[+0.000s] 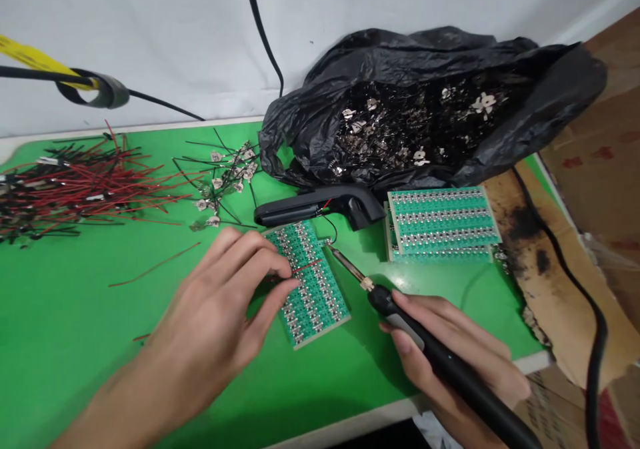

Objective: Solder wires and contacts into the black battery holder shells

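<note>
Now the left hand (pixel 225 299) pinches — seemingly — red wire (pixel 308 265).

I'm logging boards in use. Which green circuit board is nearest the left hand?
The lone circuit board, partly hidden by the left hand, which pinches a red wire over it. The stacked boards lie off to the right, away from that hand.

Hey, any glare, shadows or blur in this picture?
Head view: pale glare on the mat just below the stacked boards; soft shadows around the left hand and right hand. Head view: the inside of the bag is dim, its contents hard to separate; the yellow strap looks slightly soft.
</note>
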`<state>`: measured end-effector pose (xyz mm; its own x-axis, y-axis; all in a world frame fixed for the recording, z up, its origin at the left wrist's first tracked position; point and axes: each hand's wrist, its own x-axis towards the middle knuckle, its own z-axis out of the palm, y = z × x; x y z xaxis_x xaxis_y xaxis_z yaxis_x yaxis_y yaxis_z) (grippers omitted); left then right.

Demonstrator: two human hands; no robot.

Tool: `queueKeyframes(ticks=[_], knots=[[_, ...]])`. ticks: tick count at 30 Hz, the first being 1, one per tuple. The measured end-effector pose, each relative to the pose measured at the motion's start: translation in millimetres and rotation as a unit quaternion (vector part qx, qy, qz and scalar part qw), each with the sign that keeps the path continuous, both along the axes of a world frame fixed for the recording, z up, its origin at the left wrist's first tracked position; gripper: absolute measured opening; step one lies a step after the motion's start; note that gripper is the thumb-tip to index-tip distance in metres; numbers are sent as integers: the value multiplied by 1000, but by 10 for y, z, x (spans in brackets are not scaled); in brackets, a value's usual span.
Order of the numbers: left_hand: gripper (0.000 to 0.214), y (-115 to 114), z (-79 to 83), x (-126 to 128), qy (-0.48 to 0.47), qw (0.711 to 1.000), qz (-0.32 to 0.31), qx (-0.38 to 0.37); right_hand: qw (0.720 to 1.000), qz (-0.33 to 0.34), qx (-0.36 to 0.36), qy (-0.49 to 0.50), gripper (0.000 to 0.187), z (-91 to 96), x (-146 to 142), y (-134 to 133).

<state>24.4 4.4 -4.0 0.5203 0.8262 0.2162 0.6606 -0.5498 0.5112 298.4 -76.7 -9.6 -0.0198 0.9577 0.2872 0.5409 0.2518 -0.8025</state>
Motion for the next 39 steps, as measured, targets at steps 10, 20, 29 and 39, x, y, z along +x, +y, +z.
queueKeyframes(ticks=[10, 20, 29, 39], knots=[[5, -106, -1, 108, 35, 999, 39, 0, 1000, -3, -2, -1, 40, 0, 4, -11], [7, -105, -6, 108, 51, 997, 41, 39, 1000, -2, -4, -7, 38, -7, 14, -23], [18, -127, 18, 177, 99, 992, 33, 71, 1000, 2, -6, -2, 40, -16, 0, -3], [19, 125, 200, 39, 188, 942, -85, 264, 1000, 9, -2, 6, 45, -17, 9, -9]])
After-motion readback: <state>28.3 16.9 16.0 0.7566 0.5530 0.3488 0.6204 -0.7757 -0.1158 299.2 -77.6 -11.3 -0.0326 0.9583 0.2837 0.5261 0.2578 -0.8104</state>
